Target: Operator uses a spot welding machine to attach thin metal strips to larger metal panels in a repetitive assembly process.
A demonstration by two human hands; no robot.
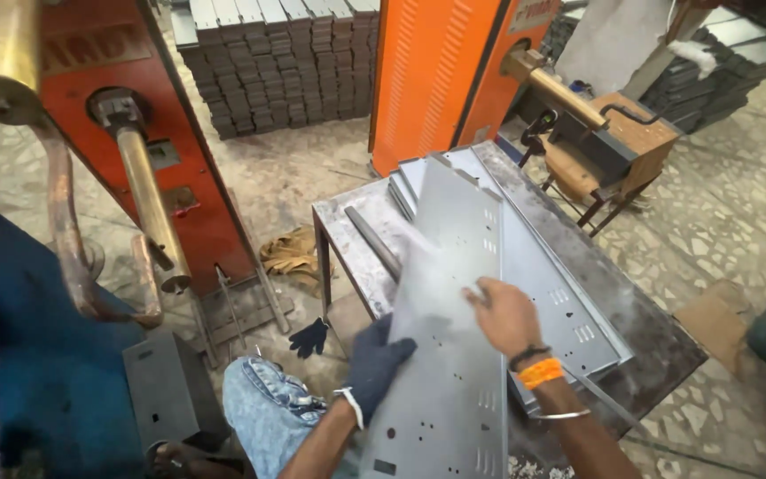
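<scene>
Nearest, at 6 o'clock, the left hand (376, 365), in a dark glove, grips the left edge of a long grey perforated panel (449, 355). The bare right hand (505, 316) presses on its face, fingers curled at the right edge. The panel tilts up off the bench (658, 341), over a stack of like panels (547, 293). A glove (310, 337) lies on the floor at 7 o'clock. Beyond stand orange welders (432, 75) and stacked parts (277, 62) at 12 o'clock.

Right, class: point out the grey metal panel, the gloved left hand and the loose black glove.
grey metal panel (449, 266), head view, perforated face.
left hand (376, 362), head view, glove back.
black glove (310, 337), head view, middle.
</scene>
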